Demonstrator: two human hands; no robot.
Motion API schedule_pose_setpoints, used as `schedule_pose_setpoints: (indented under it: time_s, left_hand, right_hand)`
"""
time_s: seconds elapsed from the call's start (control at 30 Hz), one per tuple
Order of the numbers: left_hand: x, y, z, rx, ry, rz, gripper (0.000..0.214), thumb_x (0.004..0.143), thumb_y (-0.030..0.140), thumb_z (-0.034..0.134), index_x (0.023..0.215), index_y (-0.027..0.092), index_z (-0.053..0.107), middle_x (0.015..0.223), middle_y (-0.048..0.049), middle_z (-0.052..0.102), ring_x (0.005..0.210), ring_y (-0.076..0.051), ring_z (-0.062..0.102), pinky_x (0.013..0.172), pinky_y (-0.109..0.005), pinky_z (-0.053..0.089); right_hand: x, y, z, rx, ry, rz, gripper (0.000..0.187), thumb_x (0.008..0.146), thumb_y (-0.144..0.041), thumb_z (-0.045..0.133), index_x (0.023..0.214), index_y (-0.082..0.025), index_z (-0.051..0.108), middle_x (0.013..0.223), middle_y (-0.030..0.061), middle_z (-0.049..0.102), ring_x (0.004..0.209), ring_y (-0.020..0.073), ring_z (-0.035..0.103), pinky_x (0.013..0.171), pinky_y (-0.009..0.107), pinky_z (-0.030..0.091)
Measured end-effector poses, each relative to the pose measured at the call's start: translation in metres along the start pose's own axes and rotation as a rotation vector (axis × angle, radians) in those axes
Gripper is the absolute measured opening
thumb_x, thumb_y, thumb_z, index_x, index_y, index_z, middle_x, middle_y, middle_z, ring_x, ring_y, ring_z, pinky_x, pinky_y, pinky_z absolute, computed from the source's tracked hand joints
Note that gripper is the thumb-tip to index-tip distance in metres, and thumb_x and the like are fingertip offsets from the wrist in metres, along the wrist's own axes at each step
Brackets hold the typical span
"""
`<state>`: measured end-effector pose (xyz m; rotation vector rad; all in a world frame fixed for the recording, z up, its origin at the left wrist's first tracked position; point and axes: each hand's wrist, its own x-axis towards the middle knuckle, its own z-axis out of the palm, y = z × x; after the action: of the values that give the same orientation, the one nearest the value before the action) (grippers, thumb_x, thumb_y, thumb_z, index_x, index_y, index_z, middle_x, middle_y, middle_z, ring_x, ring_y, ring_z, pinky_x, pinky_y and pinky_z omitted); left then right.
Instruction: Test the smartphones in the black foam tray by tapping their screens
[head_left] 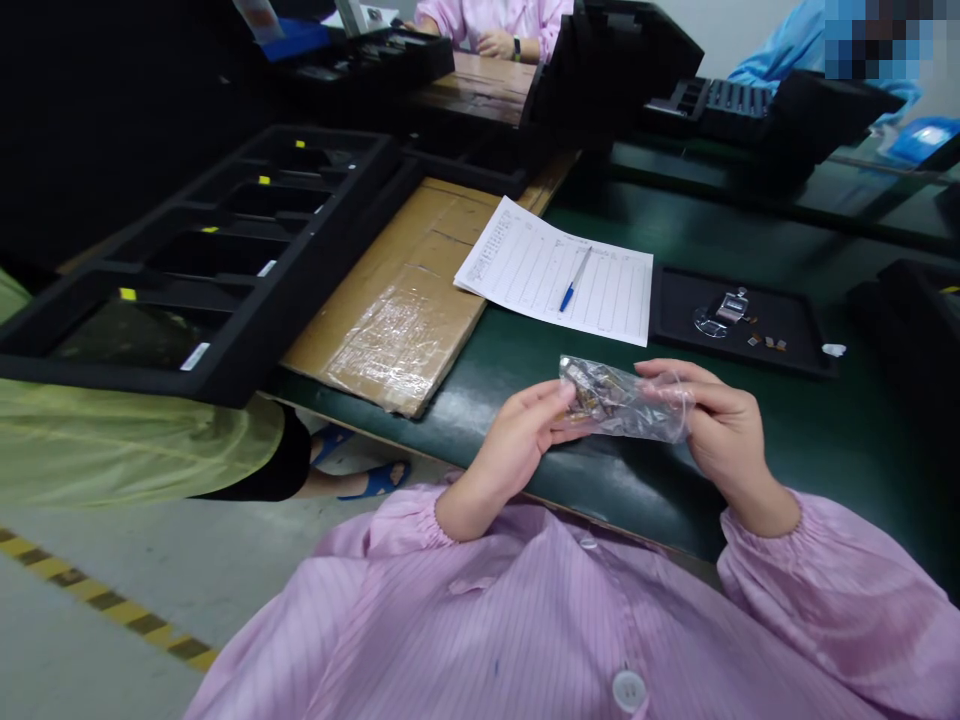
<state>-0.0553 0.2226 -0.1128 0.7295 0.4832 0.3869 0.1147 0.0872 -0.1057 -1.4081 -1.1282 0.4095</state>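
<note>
Both hands hold a small clear plastic bag of small metallic parts just above the green table's front edge. My left hand pinches the bag's left end with thumb and fingers. My right hand grips the right end, fingers curled over the top of the bag. Pink striped sleeves cover both arms.
A printed form with a blue pen lies ahead, beside a flat black tray of small parts. A taped cardboard sheet and a black compartment tray lie left. A person in yellow sits left; others work across the table.
</note>
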Motion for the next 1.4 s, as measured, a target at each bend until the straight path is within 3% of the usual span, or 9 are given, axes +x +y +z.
schedule_pose_setpoints:
  time_s: [0.17, 0.33, 0.43, 0.67, 0.9, 1.17, 1.4]
  left_hand:
    - [-0.009, 0.003, 0.005, 0.164, -0.003, 0.129, 0.028, 0.079, 0.033, 0.081, 0.101, 0.017, 0.077, 0.102, -0.0072, 0.077, 0.092, -0.020, 0.073, 0.089, -0.034, 0.058]
    - [-0.013, 0.007, 0.007, 0.196, -0.031, 0.145, 0.027, 0.079, 0.031, 0.080, 0.102, 0.017, 0.077, 0.098, -0.0059, 0.077, 0.086, -0.017, 0.073, 0.084, -0.029, 0.058]
    - [-0.014, 0.009, 0.008, 0.180, -0.049, 0.150, 0.024, 0.080, 0.028, 0.080, 0.101, 0.018, 0.077, 0.098, -0.0051, 0.078, 0.085, -0.016, 0.072, 0.080, -0.024, 0.056]
    - [-0.018, 0.013, 0.014, 0.106, -0.027, 0.118, 0.024, 0.077, 0.027, 0.079, 0.098, 0.016, 0.077, 0.101, -0.0072, 0.077, 0.094, -0.023, 0.073, 0.083, -0.034, 0.060]
    - [-0.017, 0.013, 0.012, 0.027, 0.094, 0.069, 0.024, 0.075, 0.029, 0.079, 0.093, 0.013, 0.075, 0.092, -0.0084, 0.077, 0.089, -0.027, 0.074, 0.086, -0.045, 0.060]
    - [-0.016, 0.014, 0.011, -0.039, 0.117, 0.013, 0.017, 0.079, 0.020, 0.073, 0.094, 0.012, 0.075, 0.091, -0.0067, 0.077, 0.080, -0.021, 0.073, 0.088, -0.045, 0.060]
    - [-0.015, 0.015, 0.007, -0.006, 0.072, 0.022, 0.024, 0.079, 0.020, 0.068, 0.100, 0.012, 0.074, 0.096, -0.0095, 0.077, 0.089, -0.024, 0.073, 0.087, -0.044, 0.061]
  right_hand:
    - [0.000, 0.004, 0.004, 0.093, -0.097, 0.116, 0.020, 0.096, -0.030, 0.067, 0.110, -0.037, 0.079, 0.137, -0.0005, 0.066, 0.123, 0.0232, 0.063, 0.102, 0.036, 0.052]
    - [-0.002, 0.013, 0.009, 0.131, -0.071, 0.238, 0.021, 0.087, -0.040, 0.079, 0.107, -0.038, 0.080, 0.114, -0.0002, 0.077, 0.107, 0.0230, 0.071, 0.096, 0.035, 0.055]
    - [-0.004, 0.016, 0.009, 0.151, -0.022, 0.258, 0.021, 0.083, -0.039, 0.082, 0.104, -0.037, 0.080, 0.111, -0.0005, 0.078, 0.103, 0.0219, 0.072, 0.092, 0.033, 0.056]
    - [-0.004, 0.019, 0.008, 0.189, -0.003, 0.238, 0.018, 0.082, -0.037, 0.083, 0.098, -0.032, 0.082, 0.107, 0.0019, 0.078, 0.102, 0.0237, 0.071, 0.094, 0.036, 0.056]
    - [-0.004, 0.018, 0.008, 0.200, -0.029, 0.275, 0.018, 0.083, -0.039, 0.081, 0.098, -0.029, 0.081, 0.108, 0.0025, 0.078, 0.104, 0.0248, 0.071, 0.097, 0.040, 0.054]
    - [-0.003, 0.020, 0.009, 0.319, -0.020, 0.346, 0.022, 0.078, -0.044, 0.085, 0.094, -0.029, 0.081, 0.103, 0.0026, 0.078, 0.098, 0.0229, 0.072, 0.090, 0.035, 0.056]
    - [-0.001, 0.016, 0.013, 0.379, 0.002, 0.410, 0.023, 0.074, -0.043, 0.088, 0.089, -0.028, 0.081, 0.100, 0.0034, 0.079, 0.092, 0.0214, 0.072, 0.086, 0.034, 0.057]
